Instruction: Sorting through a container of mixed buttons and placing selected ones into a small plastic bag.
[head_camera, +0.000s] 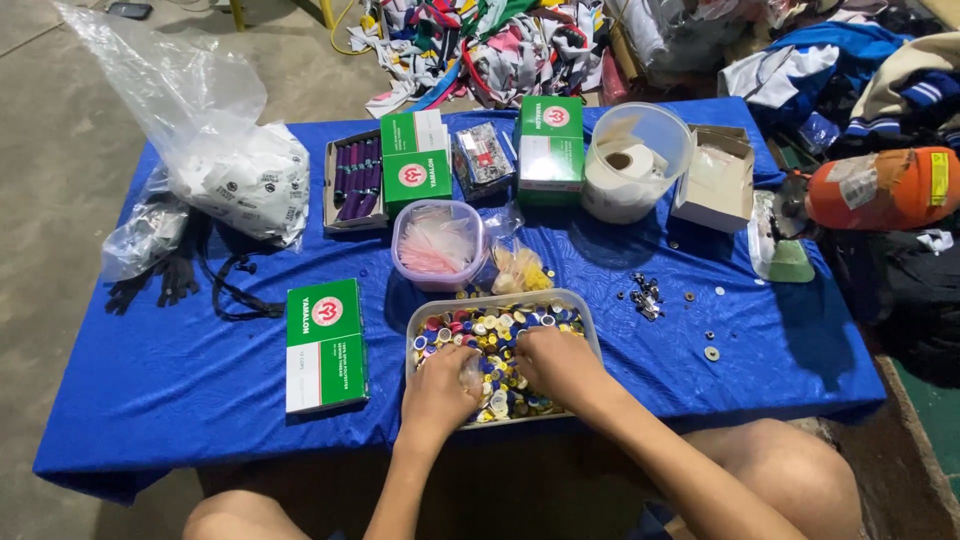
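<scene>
My forearms reach forward from my bare knees. My left hand (440, 385) and right hand (556, 365) lie palm down, fingers curled, in the clear rectangular plastic tray (590, 325) of mixed coloured buttons (490, 330) on the blue tablecloth (180, 370). My fingertips are buried, so I cannot tell what they grip. Beyond stands a round tub of pink strips (437, 243).

A single camera sits on the person's head and looks steeply down and forward over a low table (150, 390) with a blue cloth. It is close: bare knees fill the bottom edge, both forearms reach away from the lens, and the far table edge meets a cloth pile (480, 45) at the top. No second view exists.
</scene>
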